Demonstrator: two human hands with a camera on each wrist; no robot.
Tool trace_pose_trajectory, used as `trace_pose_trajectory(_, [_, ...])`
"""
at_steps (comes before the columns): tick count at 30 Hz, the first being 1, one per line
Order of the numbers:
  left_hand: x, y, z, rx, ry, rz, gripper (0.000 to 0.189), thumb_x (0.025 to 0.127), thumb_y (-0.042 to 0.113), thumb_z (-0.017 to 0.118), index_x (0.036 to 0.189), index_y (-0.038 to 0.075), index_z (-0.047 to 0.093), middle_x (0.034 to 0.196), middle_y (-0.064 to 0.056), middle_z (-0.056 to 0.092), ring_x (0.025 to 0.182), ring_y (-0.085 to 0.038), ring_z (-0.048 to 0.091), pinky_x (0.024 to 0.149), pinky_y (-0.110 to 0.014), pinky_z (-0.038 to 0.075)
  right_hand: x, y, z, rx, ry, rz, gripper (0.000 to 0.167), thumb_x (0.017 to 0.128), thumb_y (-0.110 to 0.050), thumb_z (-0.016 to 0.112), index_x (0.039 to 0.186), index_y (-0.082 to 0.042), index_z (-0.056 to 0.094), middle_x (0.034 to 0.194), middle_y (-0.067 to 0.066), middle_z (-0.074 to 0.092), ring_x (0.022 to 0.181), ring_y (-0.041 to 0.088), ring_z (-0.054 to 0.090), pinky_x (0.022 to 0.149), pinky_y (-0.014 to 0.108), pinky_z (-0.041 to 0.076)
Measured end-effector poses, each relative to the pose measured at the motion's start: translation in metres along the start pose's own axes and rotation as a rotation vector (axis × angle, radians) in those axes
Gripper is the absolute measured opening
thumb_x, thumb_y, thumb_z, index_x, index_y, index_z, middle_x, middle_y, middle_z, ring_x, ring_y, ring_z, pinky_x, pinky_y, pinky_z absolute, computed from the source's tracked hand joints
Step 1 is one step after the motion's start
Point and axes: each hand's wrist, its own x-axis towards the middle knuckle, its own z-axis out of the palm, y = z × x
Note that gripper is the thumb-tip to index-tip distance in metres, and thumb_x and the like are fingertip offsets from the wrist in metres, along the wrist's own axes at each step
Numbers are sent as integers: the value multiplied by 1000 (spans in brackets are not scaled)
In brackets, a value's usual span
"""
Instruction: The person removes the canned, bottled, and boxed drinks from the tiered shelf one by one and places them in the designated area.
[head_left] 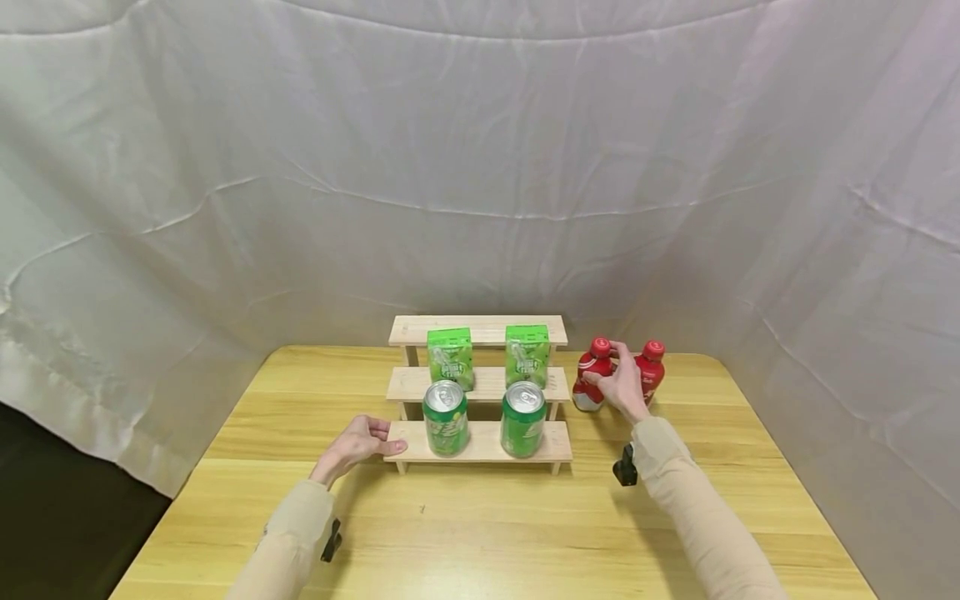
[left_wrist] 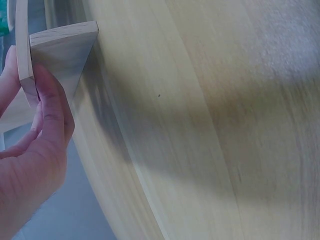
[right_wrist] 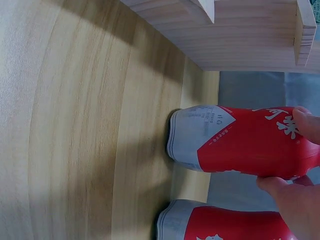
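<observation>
A three-step wooden display rack [head_left: 483,442] stands on the table. My left hand [head_left: 360,443] pinches the left end of its lowest board, thumb on top and fingers beneath, as the left wrist view [left_wrist: 47,107] also shows. At the rack's right, my right hand [head_left: 624,385] grips the upper part of a red bottle [head_left: 589,392] with a white base; the bottle stands upright. A second red bottle [head_left: 651,367] is just to its right, partly behind the hand. On the lowest step are two green cans [head_left: 446,425], [head_left: 523,427]. Two green drink cartons [head_left: 450,357], [head_left: 527,354] occupy the middle step.
The wooden table [head_left: 480,533] reaches forward to a grey curtain [head_left: 480,167] that hangs at the back and both sides. A dark area [head_left: 60,508] lies beyond the table's left edge. Nothing stands on the rack's top board [head_left: 480,330].
</observation>
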Motion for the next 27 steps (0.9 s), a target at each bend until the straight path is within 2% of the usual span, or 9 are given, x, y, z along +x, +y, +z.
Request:
trace_pose_trajectory(10, [1,-1,-1,3,-3,13,53,85,6,78,122,-22,52,101,-20,68,85,-17,63,77,-25,57,-2,-11,-1,37,-11,1,75,91,-7,70,152,-1,27,155,30,36,145,45,35,121,60,30])
trace_pose_trajectory(17, [1,-1,-1,-13,-17,14,52,85,4,77,122,-22,52,101,-20,68,84,-16,64,78,-25,58,-13,-29,2,138,132,-115,61,95,-21,69,146,-3,41,150,23,44,142,39,39,121,55,30])
trace_pose_trajectory(19, [0,-1,-1,-16,-16,9,52,85,4,77,122,-22,52,101,-20,68,83,-16,64,78,-26,58,-18,-37,3,169,148,-141,60,96,-26,68,146,-5,43,150,21,46,141,37,41,121,54,31])
trace_pose_trajectory(24, [-1,1,-1,-3,-17,5,51,85,4,76,122,-21,52,102,-21,68,84,-16,64,80,-28,58,-30,-59,7,254,108,-185,56,98,-28,66,145,-7,45,148,18,49,130,34,48,112,51,40])
trace_pose_trajectory(27, [-2,1,-1,14,-16,11,52,86,6,76,123,-21,52,102,-21,68,84,-16,64,80,-29,58,-33,-71,11,298,71,-210,54,99,-25,64,144,-4,45,146,20,50,129,37,48,109,53,40])
